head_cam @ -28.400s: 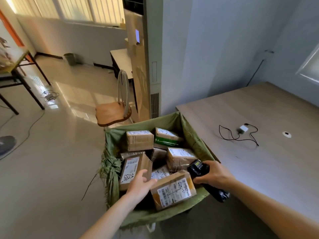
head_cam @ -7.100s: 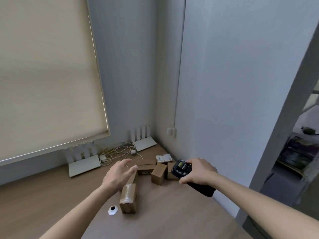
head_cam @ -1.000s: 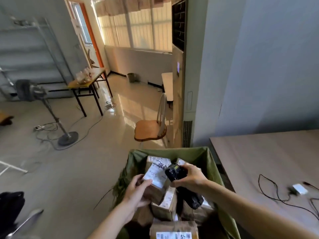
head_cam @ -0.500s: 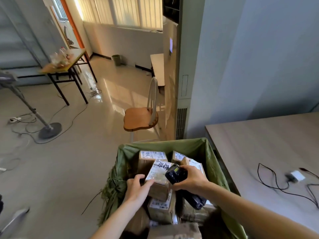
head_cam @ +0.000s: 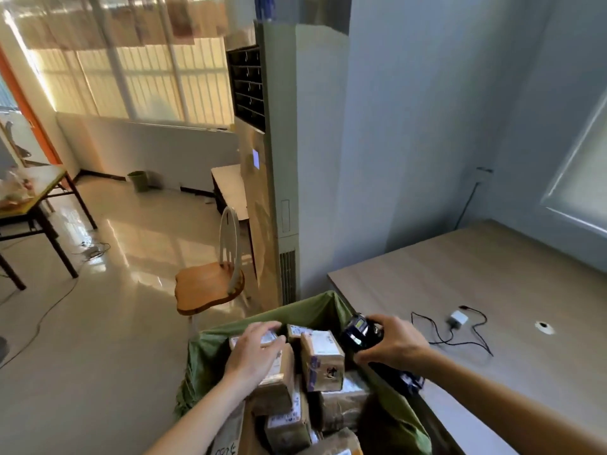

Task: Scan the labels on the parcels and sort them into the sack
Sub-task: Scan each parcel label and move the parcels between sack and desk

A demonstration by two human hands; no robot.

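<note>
1. Since 0.5 s ago: right hand (head_cam: 392, 347) lifting scanner (head_cam: 359, 332) away from the parcels toward the table (head_cam: 492, 277).
2. Left hand (head_cam: 254, 351) lying flat, fingers straight, on a parcel (head_cam: 279, 377) in the sack (head_cam: 205, 353).
3. Right hand gripping scanner, over sack's right rim.
4. Lying on table: cable (head_cam: 460, 336).

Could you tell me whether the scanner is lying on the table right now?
No, the right hand holds the scanner above the sack.

One head-worn wide-angle camera looks forward and down, close over the sack (head_cam: 210, 353) beside the table (head_cam: 460, 274).
</note>
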